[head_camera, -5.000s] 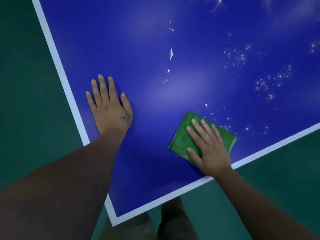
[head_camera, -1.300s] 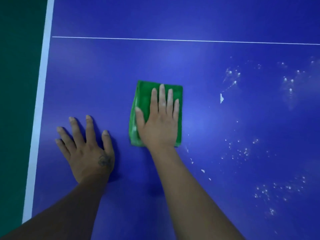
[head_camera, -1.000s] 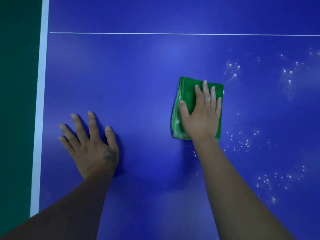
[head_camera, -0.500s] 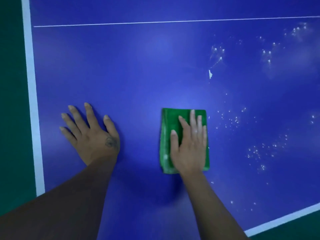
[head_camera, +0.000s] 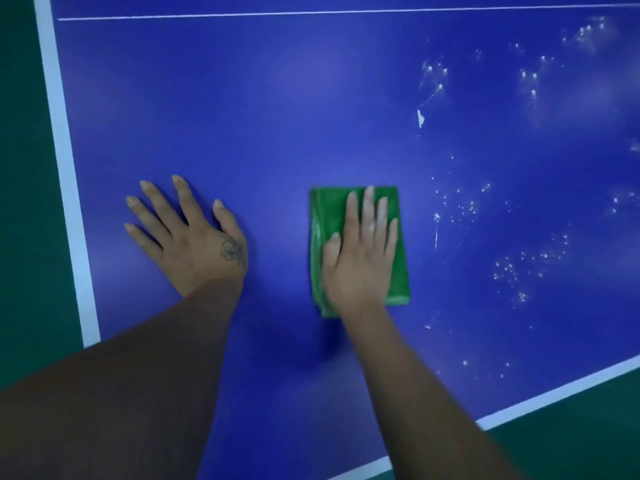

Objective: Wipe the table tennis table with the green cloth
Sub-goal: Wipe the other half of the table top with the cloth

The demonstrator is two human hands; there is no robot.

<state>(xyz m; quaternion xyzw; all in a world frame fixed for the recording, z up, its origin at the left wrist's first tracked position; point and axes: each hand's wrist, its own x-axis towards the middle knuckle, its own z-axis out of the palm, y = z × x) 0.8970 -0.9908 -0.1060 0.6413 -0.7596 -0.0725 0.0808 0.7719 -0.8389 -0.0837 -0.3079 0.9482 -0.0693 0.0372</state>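
Blue counter (head_camera: 242, 98) is showing white specks (head_camera: 460, 206) at right; right hand (head_camera: 360, 258) is pressing flat and open on the cloth (head_camera: 329, 209); left hand (head_camera: 194, 244) is lying open to its left.

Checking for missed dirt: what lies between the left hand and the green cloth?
In the head view, only bare blue table lies between the left hand and the green cloth; the white specks sit right of the cloth.
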